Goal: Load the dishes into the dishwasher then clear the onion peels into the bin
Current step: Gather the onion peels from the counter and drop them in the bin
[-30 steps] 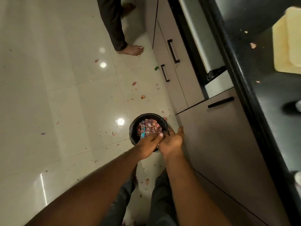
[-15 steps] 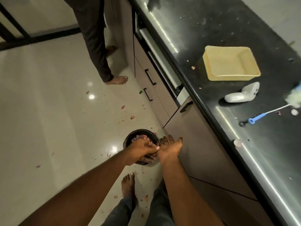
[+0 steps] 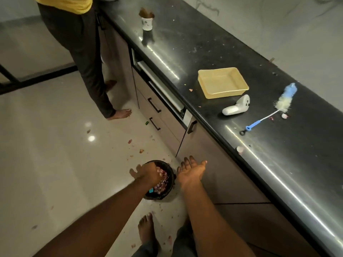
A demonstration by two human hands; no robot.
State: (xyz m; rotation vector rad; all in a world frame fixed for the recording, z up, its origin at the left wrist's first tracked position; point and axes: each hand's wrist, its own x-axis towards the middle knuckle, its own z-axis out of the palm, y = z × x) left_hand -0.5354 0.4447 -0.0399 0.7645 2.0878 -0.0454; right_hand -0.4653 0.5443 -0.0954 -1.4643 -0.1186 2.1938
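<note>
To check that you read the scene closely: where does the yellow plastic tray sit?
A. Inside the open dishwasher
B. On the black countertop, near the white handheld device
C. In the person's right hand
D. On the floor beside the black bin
B: the yellow plastic tray rests on the black countertop, just beyond the white handheld device, while the right hand is open and holds nothing.
</note>
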